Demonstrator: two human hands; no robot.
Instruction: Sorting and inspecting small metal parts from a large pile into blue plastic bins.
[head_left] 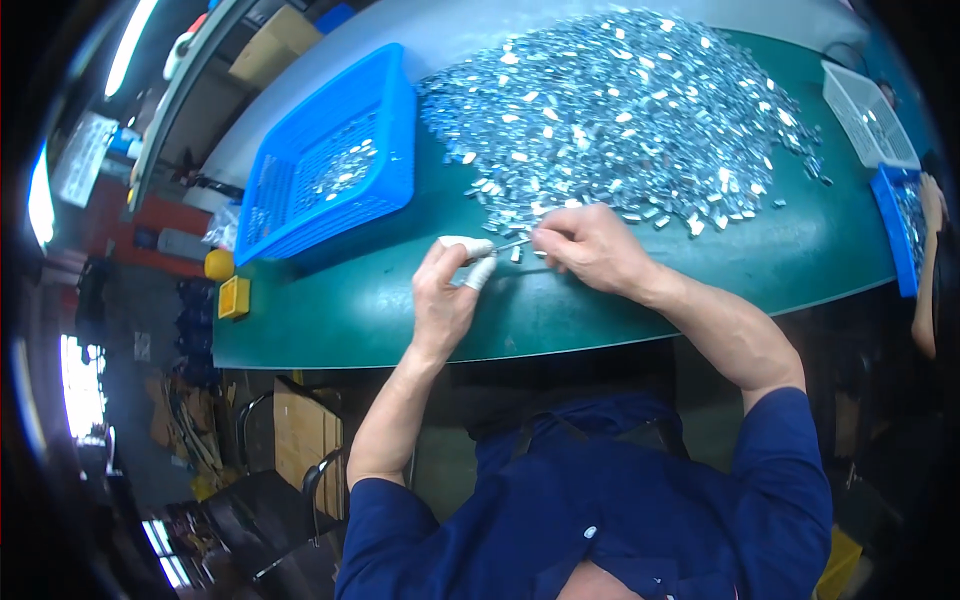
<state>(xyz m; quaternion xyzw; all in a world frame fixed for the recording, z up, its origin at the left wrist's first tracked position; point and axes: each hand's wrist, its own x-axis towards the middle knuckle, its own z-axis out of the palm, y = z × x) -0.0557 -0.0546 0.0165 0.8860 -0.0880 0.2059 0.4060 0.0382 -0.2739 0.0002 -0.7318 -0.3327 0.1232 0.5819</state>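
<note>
My left hand [445, 300] is closed in a pinch, with white covers on the thumb and forefinger. Its fingertips grip a small metal piece, mostly hidden by the covers. A thin metal rod [514, 244] runs from these fingertips to my right hand [598, 250], whose thumb and fingers are closed round its other end. Both hands are just above the green tabletop [400, 335], at the near edge of a wide heap of small shiny metal pieces [610, 120]. One loose metal piece [515, 254] lies below the rod.
Left of the heap stands a blue plastic basket [402, 140] with some metal pieces inside. A small yellow box [234, 297] sits at the table's left edge. At the right are a white basket [850, 115], a blue bin [905, 270] and another person's arm [930, 260].
</note>
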